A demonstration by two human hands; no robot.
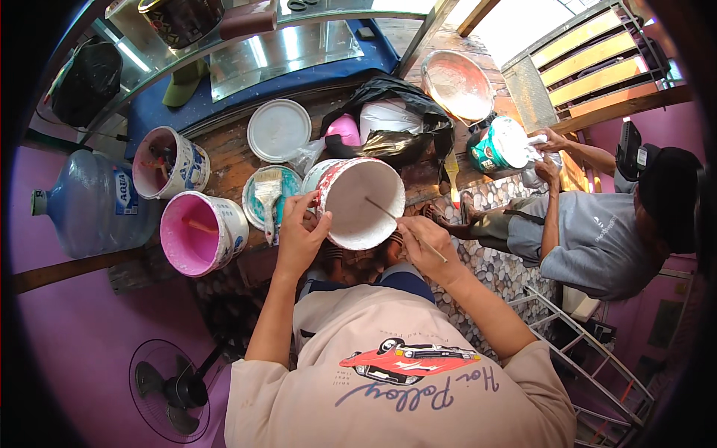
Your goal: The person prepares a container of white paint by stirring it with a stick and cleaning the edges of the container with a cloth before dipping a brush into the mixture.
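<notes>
My left hand (299,235) grips the rim of a white paint bucket (362,203), which is tilted toward me with its white inside showing. My right hand (424,246) holds a thin wooden stick (388,216) whose tip reaches into the bucket. Both forearms come up from my beige shirt at the bottom of the view.
A bucket of pink paint (200,233) and a paint-stained bucket (166,162) stand at left, by a lid with a brush (269,196), a white lid (278,129) and a water jug (89,203). Another person (597,231) handles a teal can (499,143) at right. A fan (175,392) stands lower left.
</notes>
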